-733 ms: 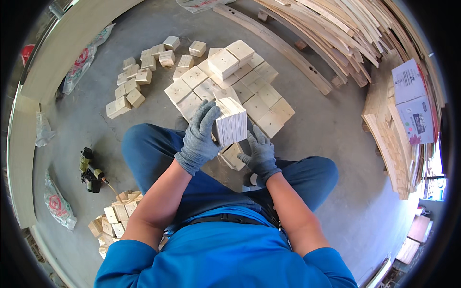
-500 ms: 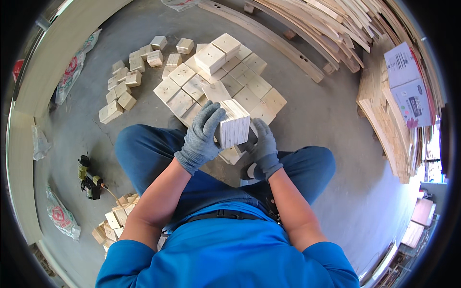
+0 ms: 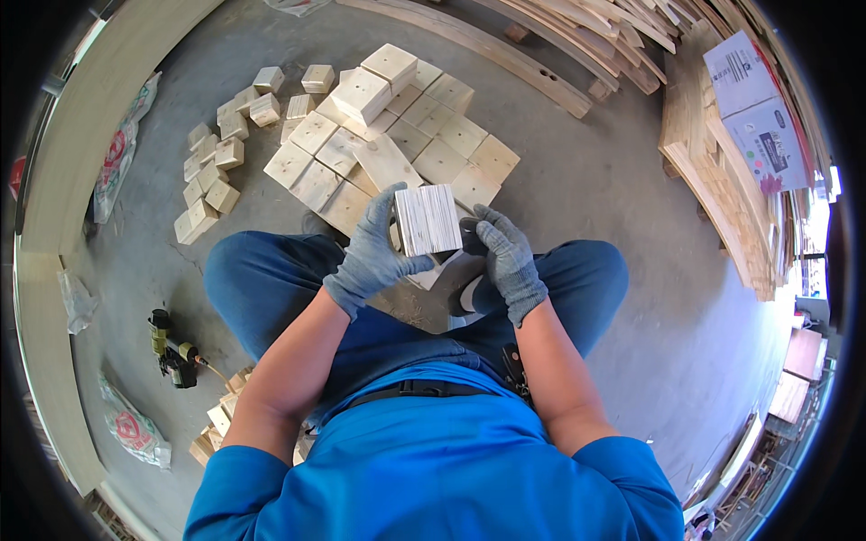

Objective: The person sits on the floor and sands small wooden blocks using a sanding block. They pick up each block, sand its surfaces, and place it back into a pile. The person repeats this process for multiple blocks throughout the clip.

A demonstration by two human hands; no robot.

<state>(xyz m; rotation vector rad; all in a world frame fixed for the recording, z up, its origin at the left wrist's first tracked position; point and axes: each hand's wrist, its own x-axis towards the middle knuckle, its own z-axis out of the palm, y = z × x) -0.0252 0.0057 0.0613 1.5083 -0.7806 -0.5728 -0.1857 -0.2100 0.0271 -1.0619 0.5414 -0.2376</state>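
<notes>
My left hand (image 3: 368, 256), in a grey glove, grips a wooden block (image 3: 428, 219) made of thin layers. Its striped end faces up, the thumb lying across the near edge and the fingers along the left side. Just right of the block is my right hand (image 3: 511, 263), also gloved, with fingers bent and apart. A dark patch sits between that hand and the block; whether they touch I cannot tell. Beyond lies a platform of square wooden blocks (image 3: 439, 160). Two blocks (image 3: 362, 96) are stacked at its far side, and a longer flat piece (image 3: 386, 162) rests on it nearer me.
Loose blocks (image 3: 229, 152) are strewn at the far left. A nail gun (image 3: 173, 350) with a hose lies left of my knee, near more blocks (image 3: 220, 420). Plastic bags (image 3: 135, 428) lie along the left. Stacked boards (image 3: 704, 153) and a carton (image 3: 753, 113) stand at right.
The block has turned so its striped end faces up more squarely. My right hand has shifted right and up, its fingers more bent. The whole view has moved slightly.
</notes>
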